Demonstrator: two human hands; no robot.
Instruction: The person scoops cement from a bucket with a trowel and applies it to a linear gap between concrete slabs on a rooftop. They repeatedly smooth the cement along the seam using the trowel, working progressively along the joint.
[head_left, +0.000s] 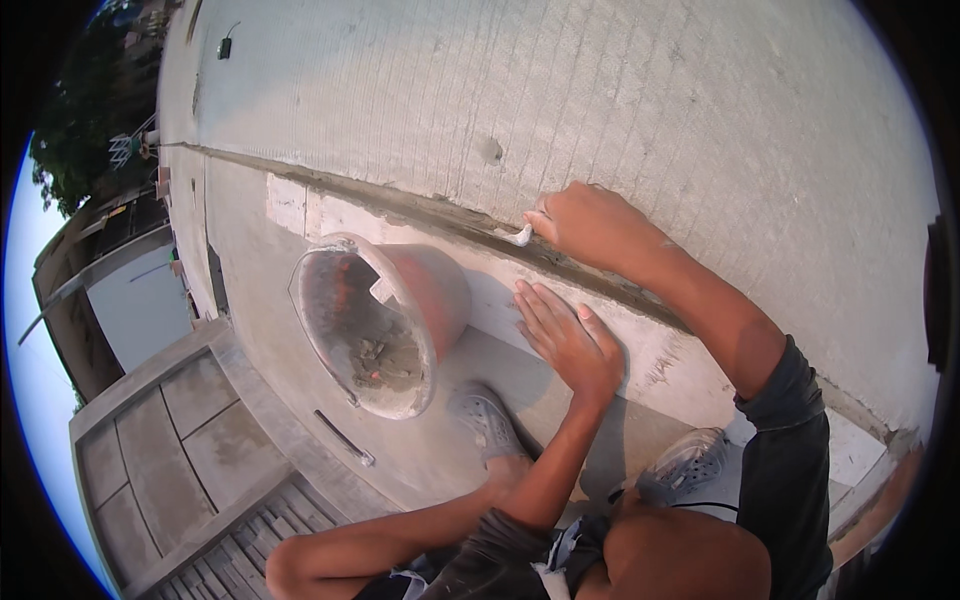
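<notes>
My right hand is closed at the gap between the ribbed grey wall panel and a row of white blocks. Out of its fingers sticks a small whitish bent piece, its kind unclear. My left hand lies with fingers stretched out on the top of the blocks, holding nothing. To its left, an orange bucket caked with grey leans over, its mouth facing me. Wet-looking grey mortar lies inside, along with a pale flat-edged piece.
A thin dark bar lies on the concrete floor left of my shoe. My other shoe is close to the blocks. A panelled grey structure stands at the lower left. A small black object is on the panel, far left.
</notes>
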